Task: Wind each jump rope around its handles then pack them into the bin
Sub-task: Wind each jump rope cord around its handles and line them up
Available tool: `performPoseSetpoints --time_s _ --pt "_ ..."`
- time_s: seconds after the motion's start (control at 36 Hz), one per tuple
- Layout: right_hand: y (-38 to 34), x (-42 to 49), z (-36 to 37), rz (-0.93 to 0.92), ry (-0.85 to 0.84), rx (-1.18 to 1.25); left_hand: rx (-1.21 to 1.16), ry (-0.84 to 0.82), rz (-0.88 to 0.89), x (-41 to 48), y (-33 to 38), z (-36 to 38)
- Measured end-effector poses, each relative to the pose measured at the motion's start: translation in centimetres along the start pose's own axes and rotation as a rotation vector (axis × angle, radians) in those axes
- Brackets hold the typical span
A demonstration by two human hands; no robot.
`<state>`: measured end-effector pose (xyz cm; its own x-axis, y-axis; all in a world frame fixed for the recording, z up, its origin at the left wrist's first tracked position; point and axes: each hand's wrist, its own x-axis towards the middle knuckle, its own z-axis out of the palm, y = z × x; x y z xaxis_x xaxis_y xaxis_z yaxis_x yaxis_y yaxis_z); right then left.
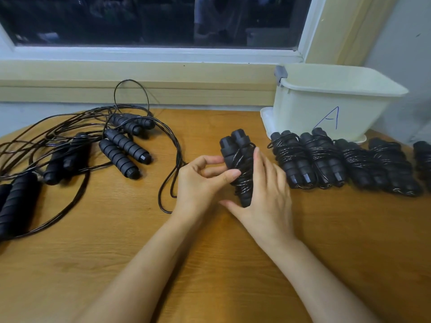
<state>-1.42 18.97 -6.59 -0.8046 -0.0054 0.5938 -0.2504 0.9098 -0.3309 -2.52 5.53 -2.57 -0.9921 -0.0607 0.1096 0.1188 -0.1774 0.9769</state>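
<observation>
Both hands meet over the middle of the wooden bench (326, 229), working on one wound jump rope (238, 157). Its two black foam handles lie side by side with the thin cord wrapped around them, and the capped ends point away from the person. The right hand (268, 190) grips this bundle from the right: its fingers run along the far side and its thumb hooks under the near end. The left hand (203, 178) comes in from the left with curled fingers, pinching at the wraps, and its thumb presses on the middle of the bundle.

To the right, five finished bundles (321, 157) lie in a row on the bench, touching or just beside one another. The last of them is cut off by the frame edge. Just behind the row stands the cream plastic bin (303, 106), open at the top, with a blue letter A (328, 118) drawn on its front wall. The bin sits on what looks like its lid (265, 117). I cannot see inside it.

On the left side of the bench lie the unwound jump ropes (126, 150), with ribbed black handles scattered among tangled loops of dark cord. One loop (172, 159) reaches toward the left hand; I cannot tell whether it belongs to the held rope. A dark window (140, 19) runs along the wall behind the bench.
</observation>
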Motion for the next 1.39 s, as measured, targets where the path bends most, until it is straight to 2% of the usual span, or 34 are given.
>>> performPoseSetpoints --time_s 0.11,0.22,0.36,0.56,0.72,0.83,0.92,1.03,1.28,1.39 --pt "0.4 0.0 0.0 0.030 0.028 0.031 0.024 -0.052 0.004 -0.1 -0.3 0.2" --pt "0.9 0.0 0.3 0.034 0.084 0.183 0.062 -0.079 0.050 0.1 -0.3 -0.1" --pt "0.8 0.3 0.2 0.080 0.062 0.426 0.075 -0.114 0.093 0.4 -0.4 -0.6" --pt "0.5 0.4 -0.5 0.234 -0.103 0.895 0.035 -0.063 0.093 0.9 -0.6 -0.9" --pt "0.0 0.5 -1.4 0.245 -0.167 1.073 -0.083 -0.053 0.025 1.2 -0.7 -1.2" --pt "0.1 0.6 -1.4 0.227 -0.216 1.139 -0.148 -0.077 -0.046 1.6 -0.6 -1.5" --pt "0.2 0.7 -1.6 0.225 -0.255 1.169 -0.148 -0.172 -0.119 1.9 -0.6 -1.9" --pt "0.3 0.8 -1.9 0.174 -0.308 1.167 -0.144 -0.283 -0.113 1.6 -0.5 -2.1" --pt "0.8 0.8 -1.4 0.100 -0.217 0.940 -0.155 -0.229 -0.081 1.4 -0.7 -1.8" --pt "1.1 0.8 -1.2 0.127 -0.233 0.978 -0.119 -0.191 -0.051 1.5 -0.8 -1.8"
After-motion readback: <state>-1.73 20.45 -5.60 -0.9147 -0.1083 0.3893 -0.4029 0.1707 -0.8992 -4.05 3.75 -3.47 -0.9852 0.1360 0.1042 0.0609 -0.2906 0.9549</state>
